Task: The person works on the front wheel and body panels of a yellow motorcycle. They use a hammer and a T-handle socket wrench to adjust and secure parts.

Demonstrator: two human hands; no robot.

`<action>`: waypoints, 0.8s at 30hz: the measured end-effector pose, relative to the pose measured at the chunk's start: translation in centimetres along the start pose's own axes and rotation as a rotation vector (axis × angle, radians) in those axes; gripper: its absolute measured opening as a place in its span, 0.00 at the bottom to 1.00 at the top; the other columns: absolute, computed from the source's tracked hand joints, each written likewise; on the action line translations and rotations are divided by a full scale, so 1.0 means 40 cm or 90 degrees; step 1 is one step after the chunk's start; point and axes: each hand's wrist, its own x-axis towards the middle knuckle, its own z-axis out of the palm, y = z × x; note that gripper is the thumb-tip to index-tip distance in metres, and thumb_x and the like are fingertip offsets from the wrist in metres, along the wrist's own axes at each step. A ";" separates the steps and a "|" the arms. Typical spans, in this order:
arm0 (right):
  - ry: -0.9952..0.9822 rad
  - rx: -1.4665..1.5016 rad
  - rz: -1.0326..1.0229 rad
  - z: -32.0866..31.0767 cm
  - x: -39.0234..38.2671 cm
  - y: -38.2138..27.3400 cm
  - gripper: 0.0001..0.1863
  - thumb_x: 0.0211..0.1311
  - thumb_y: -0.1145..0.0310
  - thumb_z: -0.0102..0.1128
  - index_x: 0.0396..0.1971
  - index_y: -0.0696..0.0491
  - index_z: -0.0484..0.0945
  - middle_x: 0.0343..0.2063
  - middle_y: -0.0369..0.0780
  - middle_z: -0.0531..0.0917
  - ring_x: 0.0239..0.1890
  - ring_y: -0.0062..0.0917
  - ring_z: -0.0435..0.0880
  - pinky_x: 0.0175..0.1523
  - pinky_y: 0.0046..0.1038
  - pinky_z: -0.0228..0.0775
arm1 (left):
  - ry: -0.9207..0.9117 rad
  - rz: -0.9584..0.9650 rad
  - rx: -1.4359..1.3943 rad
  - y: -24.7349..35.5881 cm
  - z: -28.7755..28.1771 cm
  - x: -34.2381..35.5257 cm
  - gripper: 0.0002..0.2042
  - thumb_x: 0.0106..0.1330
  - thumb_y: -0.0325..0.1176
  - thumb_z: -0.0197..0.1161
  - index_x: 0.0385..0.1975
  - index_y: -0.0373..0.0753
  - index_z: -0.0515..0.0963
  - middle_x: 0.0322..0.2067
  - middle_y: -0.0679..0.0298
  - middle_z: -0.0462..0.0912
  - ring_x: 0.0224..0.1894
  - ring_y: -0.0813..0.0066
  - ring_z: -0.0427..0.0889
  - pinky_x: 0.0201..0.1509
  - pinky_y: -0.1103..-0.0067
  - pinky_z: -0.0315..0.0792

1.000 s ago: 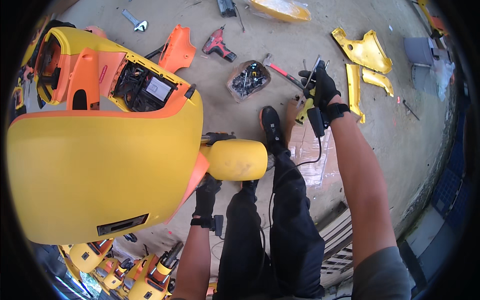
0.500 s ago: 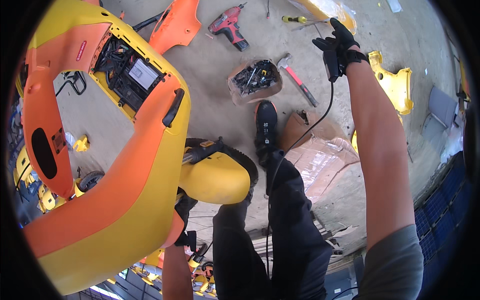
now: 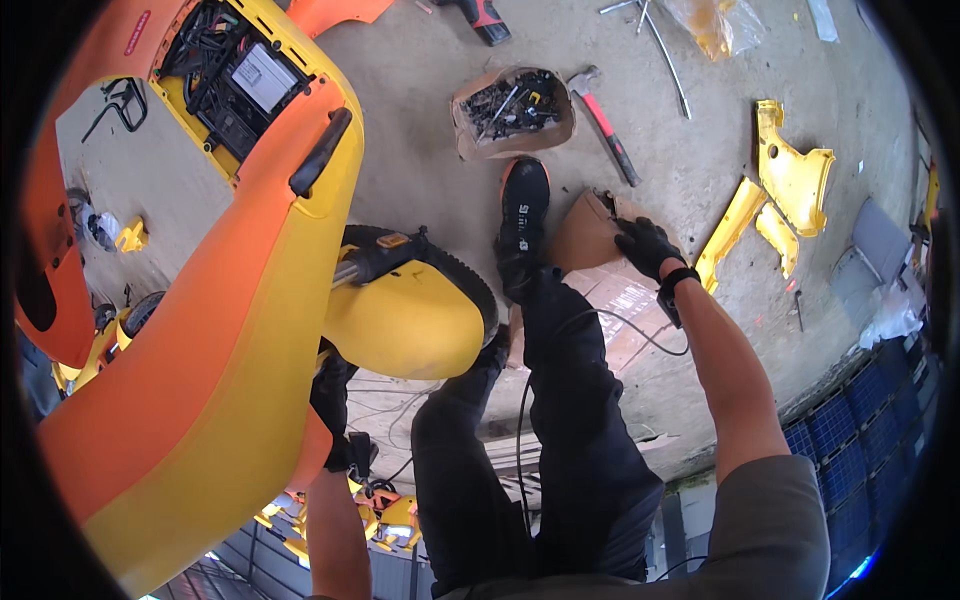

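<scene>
Grey concrete floor [image 3: 400, 60] spreads beneath both gloved hands; the left hand [image 3: 332, 400] sits low against the scooter [image 3: 230, 370], a big yellow and orange machine that fills the space to this hand's left and partly covers it, so whether its fingers grip anything can't be made out; just ahead and to the right of that hand is the scooter's yellow front fender [image 3: 410, 320], with the tyre [image 3: 480, 288] curving behind; the right hand [image 3: 648, 248] has its fingers spread and uncurled over a battered cardboard box [image 3: 580, 235], though whether they touch it is unclear; to this hand's left is a black shoe [image 3: 525, 200]; to its right lie three yellow panels [image 3: 795, 185]; beyond its fingertips lies a hammer [image 3: 605, 130] with a red and black handle, and just left of that a small carton [image 3: 465, 125] full of small dark parts [image 3: 515, 110]; farther ahead of the right hand are a long metal rod [image 3: 667, 62], a clear plastic bag [image 3: 735, 25] and, off to the left, a red and black drill [image 3: 487, 22]; far to its right, grey panels [image 3: 870, 245] rest beside crumpled plastic [image 3: 893, 315].
</scene>
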 end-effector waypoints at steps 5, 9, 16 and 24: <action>0.045 -0.001 -0.022 0.051 -0.042 0.048 0.28 0.61 0.45 0.38 0.62 0.34 0.59 0.65 0.39 0.54 0.67 0.43 0.49 0.65 0.52 0.41 | -0.001 0.015 0.021 -0.114 -0.040 0.021 0.19 0.68 0.41 0.50 0.51 0.34 0.65 0.45 0.64 0.72 0.48 0.76 0.71 0.55 0.78 0.66; 0.052 0.006 -0.051 0.084 -0.044 0.085 0.28 0.62 0.47 0.38 0.62 0.36 0.59 0.65 0.41 0.54 0.66 0.44 0.50 0.66 0.49 0.40 | 0.046 0.060 0.049 -0.065 -0.029 -0.013 0.17 0.68 0.36 0.52 0.49 0.30 0.68 0.46 0.62 0.72 0.46 0.78 0.69 0.52 0.78 0.65; 0.067 0.138 -0.067 0.234 -0.036 0.386 0.26 0.66 0.56 0.37 0.60 0.52 0.62 0.59 0.46 0.66 0.62 0.35 0.62 0.65 0.28 0.51 | 0.034 0.093 0.040 -0.080 -0.031 0.016 0.16 0.67 0.33 0.53 0.49 0.28 0.67 0.44 0.61 0.73 0.44 0.76 0.71 0.50 0.80 0.66; -0.038 -0.336 -0.041 0.069 0.127 0.298 0.14 0.54 0.58 0.52 0.31 0.52 0.80 0.34 0.47 0.81 0.38 0.40 0.80 0.43 0.35 0.71 | 0.064 0.208 0.131 -0.065 0.017 0.020 0.07 0.67 0.31 0.49 0.38 0.33 0.67 0.34 0.65 0.68 0.37 0.78 0.66 0.42 0.83 0.62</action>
